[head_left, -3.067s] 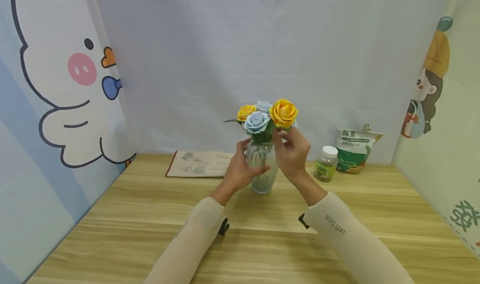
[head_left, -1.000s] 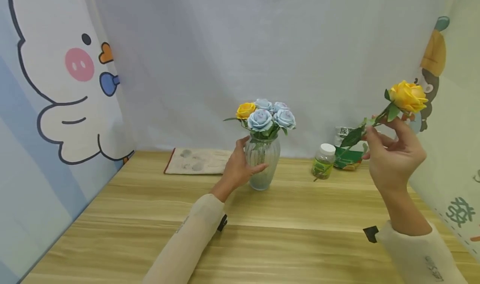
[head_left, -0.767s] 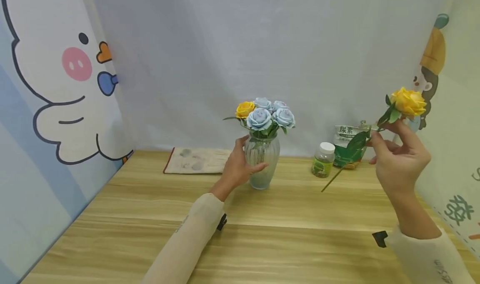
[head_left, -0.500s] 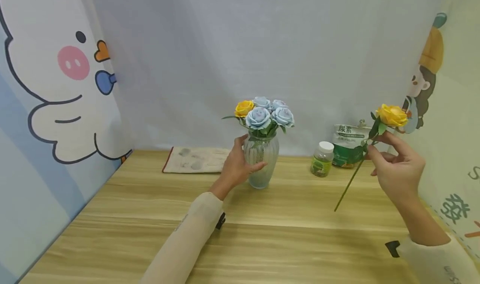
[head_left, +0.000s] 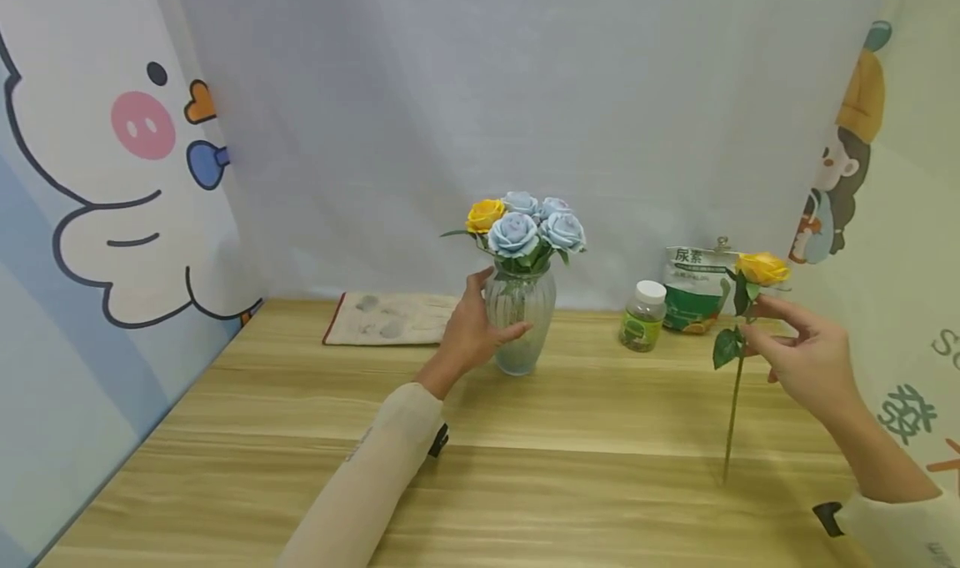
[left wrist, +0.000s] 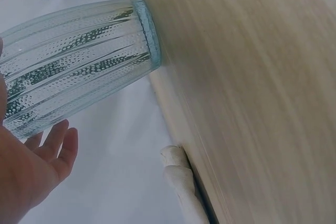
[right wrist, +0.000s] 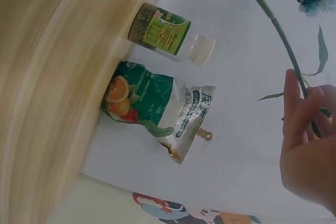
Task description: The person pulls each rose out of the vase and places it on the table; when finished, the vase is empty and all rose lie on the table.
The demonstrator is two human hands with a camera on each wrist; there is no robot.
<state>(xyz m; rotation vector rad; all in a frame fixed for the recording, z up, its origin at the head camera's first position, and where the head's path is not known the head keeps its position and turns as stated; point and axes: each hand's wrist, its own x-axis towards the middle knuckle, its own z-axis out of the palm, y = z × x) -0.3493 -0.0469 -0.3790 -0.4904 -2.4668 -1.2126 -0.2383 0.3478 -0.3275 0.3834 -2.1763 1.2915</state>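
Note:
A ribbed clear glass vase [head_left: 534, 305] stands upright on the table, holding several light-blue roses [head_left: 513, 234] and one yellow rose [head_left: 486, 216]. My left hand [head_left: 468, 332] holds the vase from the left, thumb across its front and fingers at its far side. In the left wrist view, the vase [left wrist: 79, 59] shows its base on the wood. Well to the right, my right hand [head_left: 813, 359] pinches a single yellow rose [head_left: 763, 268] by the upper stem, bloom up. Its long stem [right wrist: 275, 24] hangs nearly straight down in the head view.
Right of the vase stands a white-capped jar [head_left: 642, 318], with a green and white pouch [head_left: 693, 293] closed by a clip beside it. A pair of cloth gloves [head_left: 390, 319] lies at the back left. A pale cloth wall [head_left: 390, 134] borders the table's rear.
My right hand has drawn one yellow rose out of the vase and carried it right, then lowered it and turned its stem upright. The left hand stays on the vase.

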